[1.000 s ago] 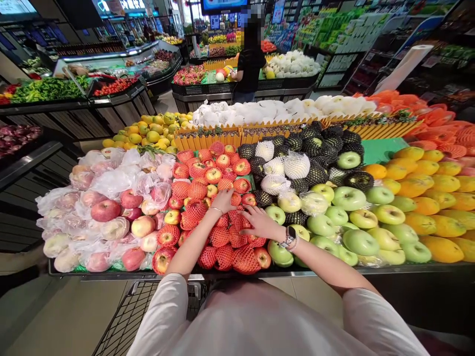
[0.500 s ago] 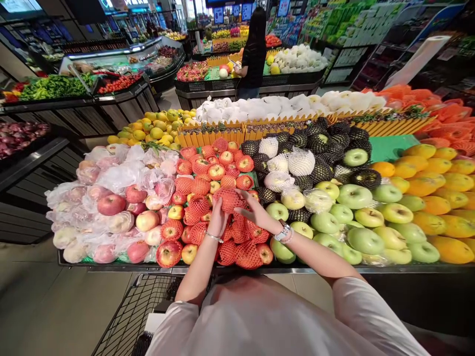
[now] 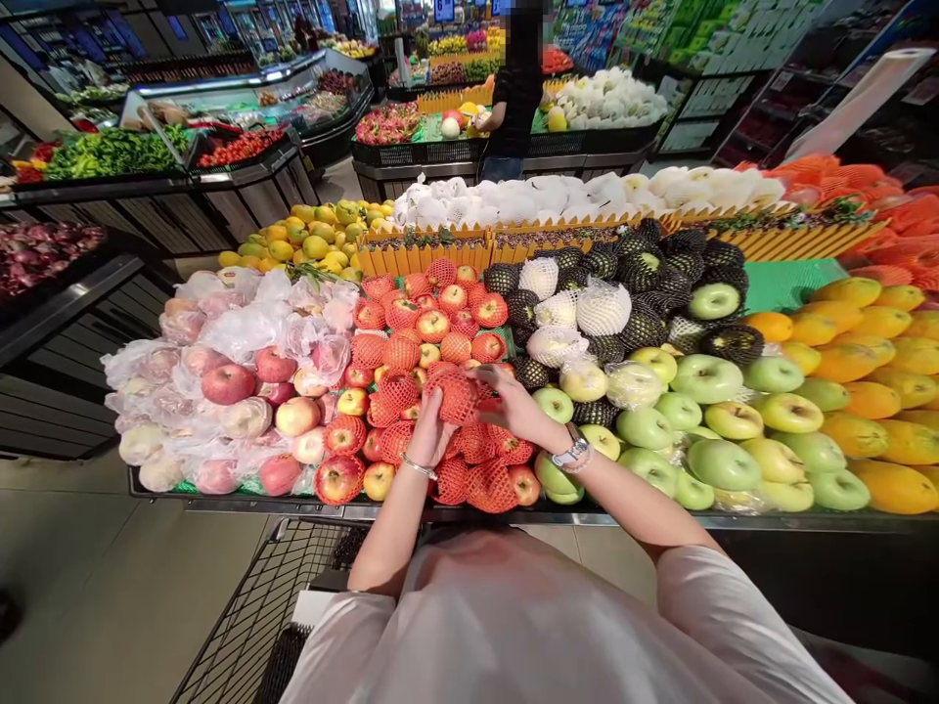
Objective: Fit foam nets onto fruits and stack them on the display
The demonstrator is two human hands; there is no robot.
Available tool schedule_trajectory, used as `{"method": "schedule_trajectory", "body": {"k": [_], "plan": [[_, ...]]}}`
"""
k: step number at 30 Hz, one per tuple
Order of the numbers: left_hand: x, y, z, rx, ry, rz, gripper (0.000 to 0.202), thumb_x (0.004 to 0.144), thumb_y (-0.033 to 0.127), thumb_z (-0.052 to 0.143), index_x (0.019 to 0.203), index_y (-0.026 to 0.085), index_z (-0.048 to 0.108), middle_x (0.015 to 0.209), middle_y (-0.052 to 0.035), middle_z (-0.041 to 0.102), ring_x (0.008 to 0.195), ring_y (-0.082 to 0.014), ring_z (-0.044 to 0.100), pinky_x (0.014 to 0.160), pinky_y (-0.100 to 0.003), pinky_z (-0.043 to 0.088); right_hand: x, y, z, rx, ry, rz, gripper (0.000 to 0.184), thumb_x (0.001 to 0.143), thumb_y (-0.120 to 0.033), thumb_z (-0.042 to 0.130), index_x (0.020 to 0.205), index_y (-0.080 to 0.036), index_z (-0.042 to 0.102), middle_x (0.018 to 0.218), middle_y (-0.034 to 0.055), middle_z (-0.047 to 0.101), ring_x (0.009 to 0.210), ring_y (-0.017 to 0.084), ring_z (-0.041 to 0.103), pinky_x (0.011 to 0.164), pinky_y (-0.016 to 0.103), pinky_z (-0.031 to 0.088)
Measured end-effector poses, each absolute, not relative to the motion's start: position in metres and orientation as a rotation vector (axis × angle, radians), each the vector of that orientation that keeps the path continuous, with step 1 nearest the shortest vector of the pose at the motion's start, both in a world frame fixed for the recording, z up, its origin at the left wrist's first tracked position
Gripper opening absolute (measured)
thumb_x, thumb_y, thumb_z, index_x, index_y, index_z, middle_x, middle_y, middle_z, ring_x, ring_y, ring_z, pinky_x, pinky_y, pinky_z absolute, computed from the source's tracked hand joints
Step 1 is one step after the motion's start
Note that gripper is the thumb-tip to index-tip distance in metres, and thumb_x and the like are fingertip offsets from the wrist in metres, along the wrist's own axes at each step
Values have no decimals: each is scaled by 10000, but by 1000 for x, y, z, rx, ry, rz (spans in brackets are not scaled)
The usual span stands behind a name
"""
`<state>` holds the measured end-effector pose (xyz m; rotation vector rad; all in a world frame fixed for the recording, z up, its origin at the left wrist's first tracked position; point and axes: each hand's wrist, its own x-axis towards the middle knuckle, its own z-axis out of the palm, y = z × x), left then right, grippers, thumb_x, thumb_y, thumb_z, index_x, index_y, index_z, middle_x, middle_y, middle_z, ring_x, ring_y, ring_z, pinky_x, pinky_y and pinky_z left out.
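Both my hands hold one apple wrapped in an orange foam net [image 3: 456, 396] just above a pile of red netted apples [image 3: 432, 332]. My left hand [image 3: 431, 438], with a thin bracelet on the wrist, grips the apple from below and from the left. My right hand [image 3: 514, 406], with a watch on the wrist, closes over it from the right and above. Green apples [image 3: 704, 430] lie just to the right of my right arm. Apples in clear plastic bags [image 3: 235, 381] lie to the left.
A black wire shopping cart [image 3: 256, 616] stands at my lower left against the stand's front edge [image 3: 220, 504]. Oranges [image 3: 872, 391], dark-netted fruit [image 3: 646, 284] and lemons [image 3: 315, 235] fill the rest of the stand. A person in black [image 3: 517, 98] stands at a far display.
My hands left the pile and came together, lifting one netted apple between them. The view has shifted slightly closer and downward.
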<state>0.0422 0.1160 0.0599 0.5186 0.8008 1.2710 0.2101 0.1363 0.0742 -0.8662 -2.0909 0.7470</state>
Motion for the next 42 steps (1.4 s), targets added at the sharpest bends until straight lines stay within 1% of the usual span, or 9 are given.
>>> {"method": "schedule_trajectory", "body": {"k": [7, 15, 21, 24, 29, 32, 35, 38, 42], "plan": [[55, 102, 45, 571, 874, 1361, 431, 856, 447, 606, 1241, 294, 488, 1376, -11, 551, 1359, -200, 434, 1119, -358, 394, 200, 124, 58, -953, -2051, 728, 705, 753, -215, 678, 1375, -164, 351, 1265, 164, 478, 1212, 313, 459, 1049, 524, 394], [40, 99, 50, 683, 845, 1378, 326, 877, 393, 557, 1144, 207, 547, 1243, -91, 626, 1266, -295, 511, 1077, -455, 425, 206, 133, 63, -859, -2197, 759, 637, 727, -169, 669, 1331, -189, 468, 1291, 139, 549, 1201, 313, 501, 1051, 536, 379], [26, 90, 51, 919, 897, 1243, 424, 718, 349, 735, 1093, 216, 588, 1212, -97, 630, 1221, -319, 539, 1104, -498, 381, 206, 144, 83, -780, -2560, 703, 592, 682, -88, 581, 1268, -177, 572, 1089, 134, 655, 995, 305, 587, 933, 528, 471], [25, 83, 51, 955, 919, 1180, 529, 638, 362, 797, 1112, 239, 597, 1203, -76, 631, 1206, -316, 552, 1100, -507, 382, 210, 151, 77, -672, -2651, 708, 584, 676, -86, 553, 1241, -223, 608, 1147, 133, 650, 1073, 329, 579, 962, 554, 463], [28, 81, 37, 640, 862, 1269, 733, 643, 446, 805, 1283, 300, 479, 1219, -125, 619, 1143, -321, 609, 945, -458, 481, 212, 163, 59, -571, -2486, 941, 538, 796, -260, 583, 1331, -287, 530, 1317, 128, 570, 1253, 321, 520, 1060, 535, 435], [27, 80, 31, 537, 853, 1339, 906, 562, 431, 855, 1346, 303, 418, 1230, -114, 616, 1090, -287, 635, 974, -462, 467, 202, 160, 57, -603, -2328, 1067, 387, 923, -397, 451, 1282, -311, 565, 1345, 114, 551, 1270, 290, 516, 1065, 491, 443], [26, 76, 32, 501, 825, 1302, 974, 532, 360, 883, 1374, 310, 395, 1234, -101, 622, 1021, -254, 654, 964, -448, 469, 187, 152, 56, -698, -2095, 1010, 411, 933, -467, 455, 1294, -288, 537, 1371, 108, 525, 1285, 289, 497, 1061, 481, 442], [25, 73, 32, 455, 760, 1285, 956, 567, 337, 872, 1389, 292, 385, 1190, -88, 644, 1001, -244, 661, 919, -407, 491, 173, 146, 56, -692, -2036, 1069, 448, 915, -488, 513, 1301, -261, 522, 1270, 105, 599, 1170, 273, 585, 988, 432, 503], [26, 75, 27, 402, 709, 1318, 971, 596, 321, 863, 1410, 288, 335, 1155, -58, 654, 992, -222, 670, 877, -364, 514, 168, 143, 61, -677, -2075, 1070, 321, 929, -486, 495, 992, -220, 664, 992, 95, 687, 936, 253, 651, 845, 390, 546]]}}
